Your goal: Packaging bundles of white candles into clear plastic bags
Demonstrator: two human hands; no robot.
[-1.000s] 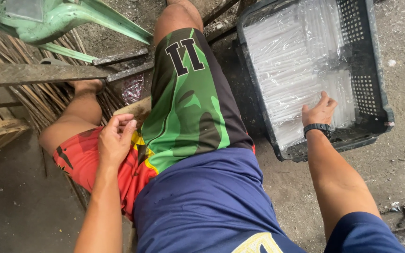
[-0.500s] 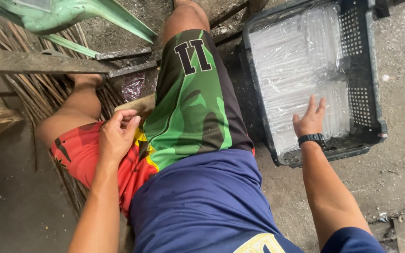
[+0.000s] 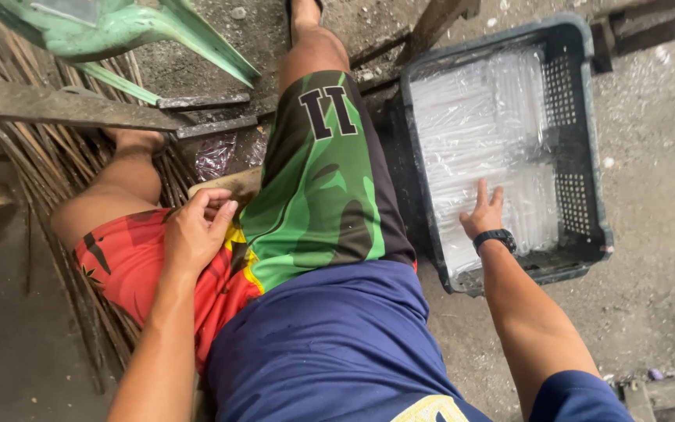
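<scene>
Right hand [image 3: 484,212], fingers spread flat, rests on the clear plastic bags [image 3: 482,133] near the crate's [image 3: 587,148] near edge, bags running away toward its far end; left hand [image 3: 195,231], loosely curled, sits on the thigh.

My right hand [image 3: 484,216] lies on glossy clear plastic sleeves [image 3: 478,125] in a matt dark perforated plastic crate [image 3: 587,180], beside rough concrete floor [image 3: 658,141] and dry bamboo sticks [image 3: 64,180].
</scene>
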